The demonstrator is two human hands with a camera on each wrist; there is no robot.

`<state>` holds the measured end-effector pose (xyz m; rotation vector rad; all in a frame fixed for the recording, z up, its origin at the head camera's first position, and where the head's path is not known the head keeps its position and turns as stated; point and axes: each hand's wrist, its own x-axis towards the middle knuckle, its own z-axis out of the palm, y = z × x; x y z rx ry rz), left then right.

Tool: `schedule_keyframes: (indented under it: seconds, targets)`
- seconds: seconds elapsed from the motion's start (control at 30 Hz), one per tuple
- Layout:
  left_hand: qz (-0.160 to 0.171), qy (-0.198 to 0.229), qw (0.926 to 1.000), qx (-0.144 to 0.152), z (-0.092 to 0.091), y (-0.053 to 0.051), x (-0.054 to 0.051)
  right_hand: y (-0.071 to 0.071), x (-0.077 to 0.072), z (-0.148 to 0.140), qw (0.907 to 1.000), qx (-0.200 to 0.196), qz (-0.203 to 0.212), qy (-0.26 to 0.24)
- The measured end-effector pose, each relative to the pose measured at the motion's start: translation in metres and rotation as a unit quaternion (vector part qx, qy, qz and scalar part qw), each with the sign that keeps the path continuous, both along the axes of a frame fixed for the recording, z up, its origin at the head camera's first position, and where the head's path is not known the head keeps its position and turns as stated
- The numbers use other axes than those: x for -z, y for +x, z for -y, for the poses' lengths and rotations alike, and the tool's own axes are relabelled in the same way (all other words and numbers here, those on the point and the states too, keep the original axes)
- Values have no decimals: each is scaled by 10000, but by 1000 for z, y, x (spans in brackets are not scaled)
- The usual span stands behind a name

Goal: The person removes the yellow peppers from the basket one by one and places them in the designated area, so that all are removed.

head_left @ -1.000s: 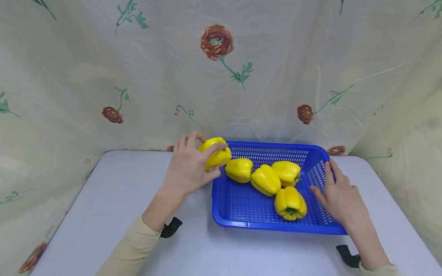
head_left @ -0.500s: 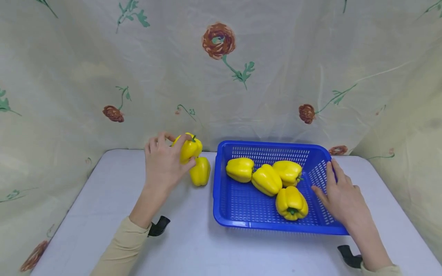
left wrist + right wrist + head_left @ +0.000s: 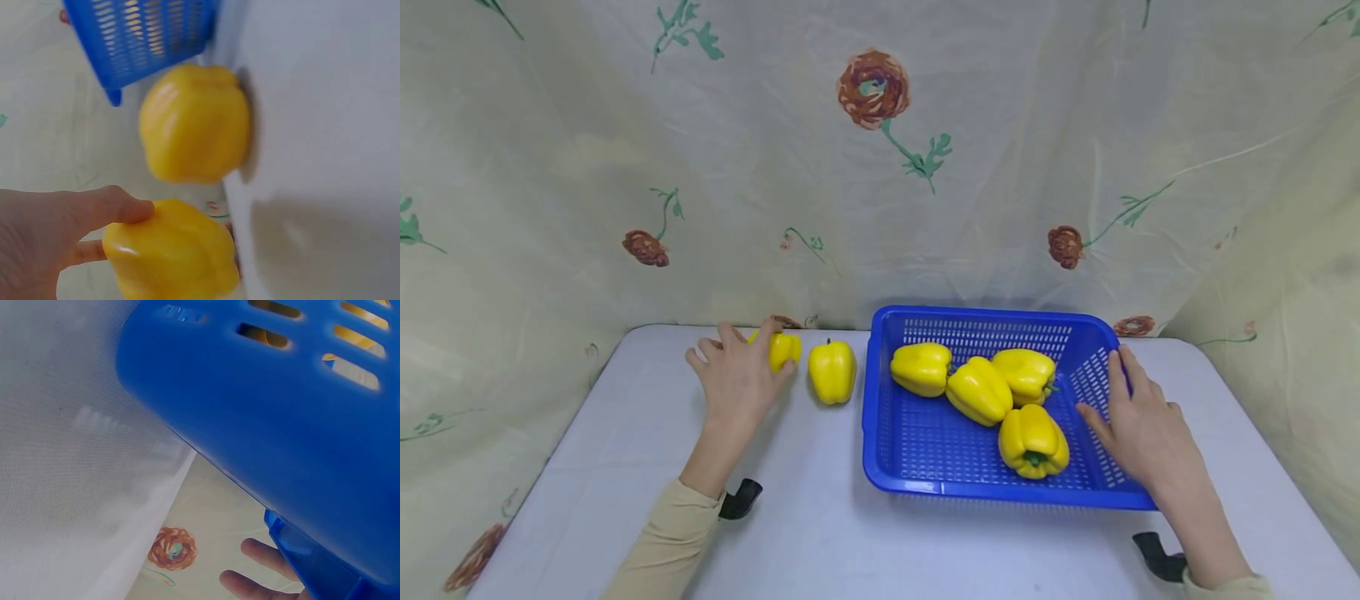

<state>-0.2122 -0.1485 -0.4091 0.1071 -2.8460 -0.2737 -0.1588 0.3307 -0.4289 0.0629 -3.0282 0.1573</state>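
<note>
My left hand (image 3: 735, 379) pinches a yellow bell pepper (image 3: 784, 352) at the table's back left. In the left wrist view the thumb of the left hand (image 3: 81, 231) presses on that pepper (image 3: 172, 253), with fingers partly hidden behind. A second yellow pepper (image 3: 832, 372) stands upright just to its right, stem up. Several more yellow peppers (image 3: 1032, 442) lie in a blue basket (image 3: 992, 495). My right hand (image 3: 1150, 433) holds the basket's right rim, thumb on the inner side. In the right wrist view, fingers (image 3: 265, 559) show past the rim, outside the basket (image 3: 250, 425).
A white-covered table (image 3: 820, 533) extends in front of the basket and to its left. Behind it hangs a pale curtain (image 3: 737, 150) with printed flowers. A black strap end (image 3: 741, 499) sticks out by the left wrist, another (image 3: 1159, 557) by the right.
From above the basket's back left corner, my left hand has carried its pepper left and then lower, uncovering the pepper standing beside the basket. The right hand and basket stay put.
</note>
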Motion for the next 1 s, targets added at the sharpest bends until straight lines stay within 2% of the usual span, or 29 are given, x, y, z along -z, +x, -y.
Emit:
schedule_keyframes:
  seconds: [0.17,0.3,0.4,0.67,1.0]
  targets:
    - [329,-98,9994,48,1,-3,14,0,-1,0,10000,-6,0,13]
    - [612,-188,9979,103,2,-4,20,0,-1,0,10000,8,33,-2]
    - [739,-172,9971,78,2,-4,21,0,0,0,10000,21,61,-10]
    - [801,65,9967,115,3,-4,20,0,0,0,10000,22,36,-7]
    - [983,68,9951,52,4,-4,19,0,0,0,10000,2,5,12]
